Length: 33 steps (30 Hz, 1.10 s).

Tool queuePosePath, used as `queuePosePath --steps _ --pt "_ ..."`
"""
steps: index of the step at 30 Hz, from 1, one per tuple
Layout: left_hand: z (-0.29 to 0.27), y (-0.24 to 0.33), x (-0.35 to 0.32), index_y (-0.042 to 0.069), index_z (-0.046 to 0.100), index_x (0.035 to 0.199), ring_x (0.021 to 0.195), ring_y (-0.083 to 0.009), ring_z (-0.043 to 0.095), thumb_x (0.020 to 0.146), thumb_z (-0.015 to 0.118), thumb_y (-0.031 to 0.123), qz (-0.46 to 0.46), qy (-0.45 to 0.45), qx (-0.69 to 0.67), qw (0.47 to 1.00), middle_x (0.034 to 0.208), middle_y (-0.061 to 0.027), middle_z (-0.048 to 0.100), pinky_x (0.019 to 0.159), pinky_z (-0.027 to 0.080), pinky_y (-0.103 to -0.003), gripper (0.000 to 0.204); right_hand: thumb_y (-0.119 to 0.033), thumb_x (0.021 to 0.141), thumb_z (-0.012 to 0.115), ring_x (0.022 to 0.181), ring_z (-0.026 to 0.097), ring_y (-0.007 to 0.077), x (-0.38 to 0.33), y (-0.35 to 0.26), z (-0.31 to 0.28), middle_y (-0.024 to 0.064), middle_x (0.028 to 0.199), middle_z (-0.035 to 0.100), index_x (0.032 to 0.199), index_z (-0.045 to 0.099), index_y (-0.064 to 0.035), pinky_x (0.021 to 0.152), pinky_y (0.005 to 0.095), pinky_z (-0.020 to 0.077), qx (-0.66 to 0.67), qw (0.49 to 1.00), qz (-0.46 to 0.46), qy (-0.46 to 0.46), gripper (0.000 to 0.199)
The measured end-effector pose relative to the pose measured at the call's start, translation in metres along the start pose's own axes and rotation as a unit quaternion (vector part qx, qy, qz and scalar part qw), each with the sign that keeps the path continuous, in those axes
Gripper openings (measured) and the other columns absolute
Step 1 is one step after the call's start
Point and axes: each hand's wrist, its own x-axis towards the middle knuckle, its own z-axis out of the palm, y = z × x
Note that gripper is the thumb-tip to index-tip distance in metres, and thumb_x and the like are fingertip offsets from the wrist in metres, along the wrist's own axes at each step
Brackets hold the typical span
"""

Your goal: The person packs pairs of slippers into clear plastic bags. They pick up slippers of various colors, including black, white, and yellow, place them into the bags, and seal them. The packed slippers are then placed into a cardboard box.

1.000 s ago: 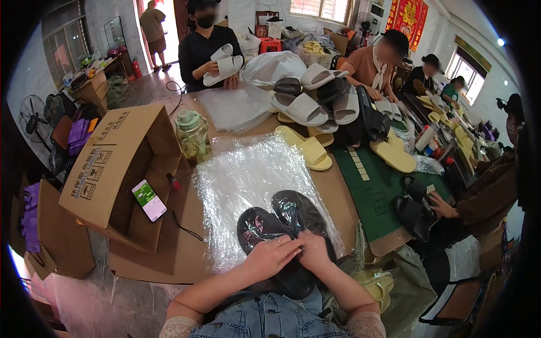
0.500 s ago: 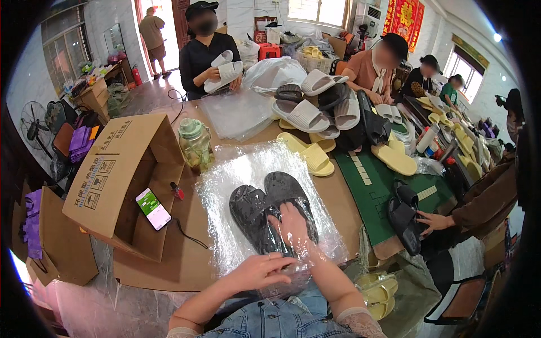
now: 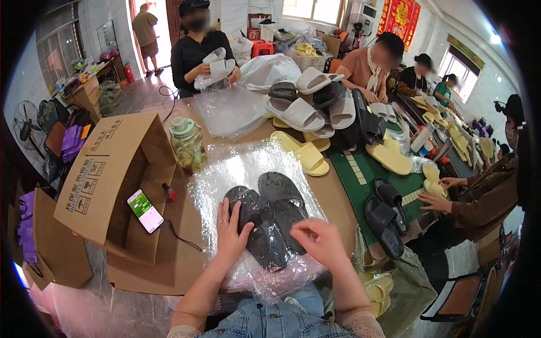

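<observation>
Left hand [image 3: 231, 230] spread on black slippers [image 3: 278, 190] in crinkled clear plastic [image 3: 211, 188], right hand [image 3: 323, 243] curled, hold unclear

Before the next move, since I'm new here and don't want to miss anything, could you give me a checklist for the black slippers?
1. Black slippers side by side: ok.
2. Left hand touching the left slipper: ok, it rests over the outer edge.
3. Right hand gripping the clear plastic: cannot tell; its fingers are curled near the right slipper.
4. Clear plastic smooth at the near end: not ok, it is crumpled there.
5. Plastic sealed around the slippers: cannot tell.
6. Green-lidded jar and phone apart from the slippers: ok.
</observation>
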Motion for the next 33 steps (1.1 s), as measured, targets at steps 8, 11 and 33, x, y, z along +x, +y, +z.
queuePosePath --steps 8,11,33 --pt "0.005 -0.013 -0.005 0.005 0.030 0.155 0.149 -0.0530 0.015 0.095 0.061 0.046 0.045 -0.059 0.044 0.996 0.164 -0.0294 0.012 0.120 0.018 -0.060 0.079 -0.034 0.084 0.071 0.084 0.069 0.0372 0.072 0.090 0.112 0.0209 0.091 0.067 0.090 0.059 -0.0001 0.074 0.0479 0.0560 -0.270 0.962 0.010 0.050 0.036" --pt "0.004 -0.009 -0.006 0.005 0.029 0.156 0.146 -0.0533 0.022 0.096 0.060 0.047 0.032 -0.039 0.034 0.998 0.162 -0.0311 0.018 0.119 0.022 -0.057 0.080 -0.030 0.084 0.069 0.077 0.068 0.0383 0.064 0.093 0.110 0.0185 0.082 0.066 0.083 0.057 -0.0028 0.069 0.0492 0.0539 -0.242 0.968 -0.001 0.071 0.030" --pt "0.009 -0.005 -0.009 0.008 0.054 0.143 0.147 -0.0426 0.030 0.084 0.074 0.032 0.038 -0.106 0.112 0.987 0.157 -0.0250 0.038 0.119 0.025 -0.052 0.066 -0.018 0.078 0.069 0.084 0.066 0.0406 -0.334 0.221 -0.041 0.0183 0.089 0.067 0.090 0.061 -0.0031 0.071 0.0475 0.0505 -0.293 0.768 0.357 0.444 0.021"
